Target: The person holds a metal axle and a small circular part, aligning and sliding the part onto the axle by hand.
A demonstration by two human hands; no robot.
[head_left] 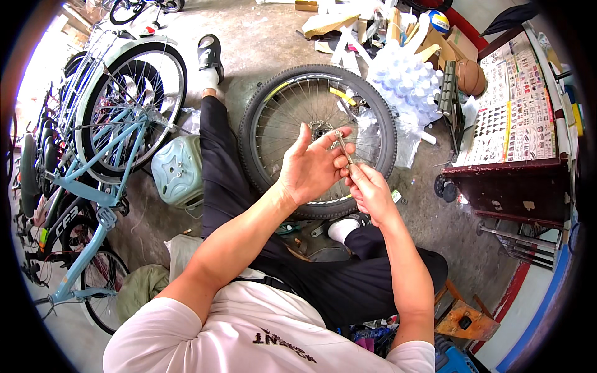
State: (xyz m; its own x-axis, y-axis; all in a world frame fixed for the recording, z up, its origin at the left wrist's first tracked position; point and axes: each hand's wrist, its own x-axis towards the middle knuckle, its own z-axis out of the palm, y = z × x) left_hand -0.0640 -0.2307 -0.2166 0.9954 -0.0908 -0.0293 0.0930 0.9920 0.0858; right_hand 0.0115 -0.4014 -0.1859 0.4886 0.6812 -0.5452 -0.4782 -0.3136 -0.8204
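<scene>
Strong glare, upper left.

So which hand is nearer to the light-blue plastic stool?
The left. The left hand, palm up over the bicycle wheel, is to the right of the stool; the right hand, gripping a slim metal piece, is farther right.

Head-worn fisheye — wide, downward
</scene>
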